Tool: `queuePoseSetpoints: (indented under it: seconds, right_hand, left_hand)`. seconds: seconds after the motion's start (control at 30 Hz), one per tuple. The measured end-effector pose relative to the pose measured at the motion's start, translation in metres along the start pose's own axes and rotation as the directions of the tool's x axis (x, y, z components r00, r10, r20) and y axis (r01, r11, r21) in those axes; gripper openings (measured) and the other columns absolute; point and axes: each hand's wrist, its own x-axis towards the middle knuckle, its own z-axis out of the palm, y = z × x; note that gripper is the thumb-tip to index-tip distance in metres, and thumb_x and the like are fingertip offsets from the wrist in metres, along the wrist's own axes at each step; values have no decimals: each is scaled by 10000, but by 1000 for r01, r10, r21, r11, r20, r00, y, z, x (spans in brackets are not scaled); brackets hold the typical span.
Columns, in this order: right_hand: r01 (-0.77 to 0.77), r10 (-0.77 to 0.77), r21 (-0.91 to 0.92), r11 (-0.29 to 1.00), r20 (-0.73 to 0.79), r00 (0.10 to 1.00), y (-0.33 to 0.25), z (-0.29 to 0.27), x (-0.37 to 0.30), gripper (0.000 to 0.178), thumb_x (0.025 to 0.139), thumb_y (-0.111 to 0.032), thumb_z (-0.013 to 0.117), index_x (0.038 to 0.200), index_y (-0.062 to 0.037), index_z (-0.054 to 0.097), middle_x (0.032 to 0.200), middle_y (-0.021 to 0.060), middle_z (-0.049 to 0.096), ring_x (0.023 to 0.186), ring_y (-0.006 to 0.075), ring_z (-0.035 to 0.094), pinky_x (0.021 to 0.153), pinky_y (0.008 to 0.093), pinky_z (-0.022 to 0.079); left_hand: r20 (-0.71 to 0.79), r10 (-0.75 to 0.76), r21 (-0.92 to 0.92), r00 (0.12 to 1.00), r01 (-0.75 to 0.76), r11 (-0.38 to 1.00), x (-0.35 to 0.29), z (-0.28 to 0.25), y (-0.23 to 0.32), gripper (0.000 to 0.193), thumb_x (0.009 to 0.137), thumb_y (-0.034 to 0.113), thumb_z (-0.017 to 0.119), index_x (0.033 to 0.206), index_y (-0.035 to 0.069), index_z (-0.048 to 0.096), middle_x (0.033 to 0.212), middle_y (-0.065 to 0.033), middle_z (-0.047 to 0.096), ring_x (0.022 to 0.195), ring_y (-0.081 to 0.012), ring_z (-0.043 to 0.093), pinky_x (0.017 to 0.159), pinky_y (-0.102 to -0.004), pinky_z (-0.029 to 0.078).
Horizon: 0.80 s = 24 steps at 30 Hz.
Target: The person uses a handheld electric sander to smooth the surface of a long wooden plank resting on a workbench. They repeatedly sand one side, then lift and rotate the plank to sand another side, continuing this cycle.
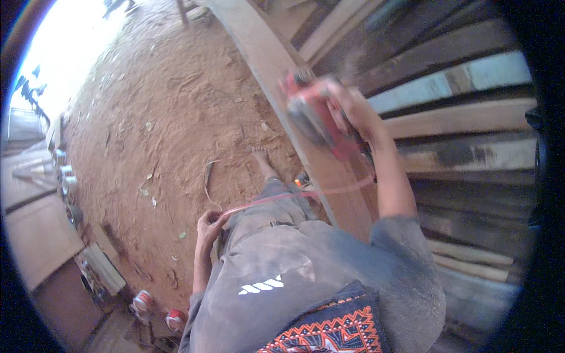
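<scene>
My right hand is wrapped round the handle of a red and black power planer, smeared by motion. The planer rests on a long wooden board that runs from the far middle toward my right side. A pinkish-red cord stretches across my lap from the board's side to my left hand. The fingers of that hand are closed on the cord beside my left thigh, and a loose length of it trails over the dirt.
Stacked planks fill the right side. A bare foot stands on the reddish dirt floor. An orange and black object lies beside the board. Wooden panels, cans and red shoes line the left.
</scene>
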Motion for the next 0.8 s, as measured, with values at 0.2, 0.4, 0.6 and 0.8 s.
queuePoseSetpoints:
  seconds: [0.2,0.4,0.6,0.8]
  right_hand:
    - [-262,281,115,958,-204,938,93,3,-269,581,1000,-578,516,697,-88,587,611,2,564,481,117,510,460,307,377]
    - [-286,358,258,923,-300,884,97,19,-299,516,1018,-503,538,749,-69,603,615,-4,558,484,100,512,452,273,388]
    - [-245,305,243,939,-253,918,33,17,-155,517,1006,-512,565,774,-51,598,607,-8,532,483,80,489,443,262,380]
    - [-143,203,293,946,-185,962,-32,21,19,511,996,-523,591,774,-63,586,594,-18,508,469,69,455,434,247,358]
  left_hand:
    - [407,96,250,909,-212,945,26,18,40,382,807,188,874,1111,9,726,1000,-74,747,913,-171,694,837,-324,559]
    - [502,290,298,815,-477,827,13,38,77,415,820,321,851,1081,19,734,1023,-142,765,970,-258,735,862,-378,568]
    - [253,209,312,945,-284,907,52,-17,83,408,822,315,867,1040,-4,738,977,-143,767,926,-217,734,843,-358,571]
    - [15,-16,273,1000,12,962,91,-55,80,429,832,348,877,1044,-3,753,958,-133,773,902,-194,724,834,-356,571]
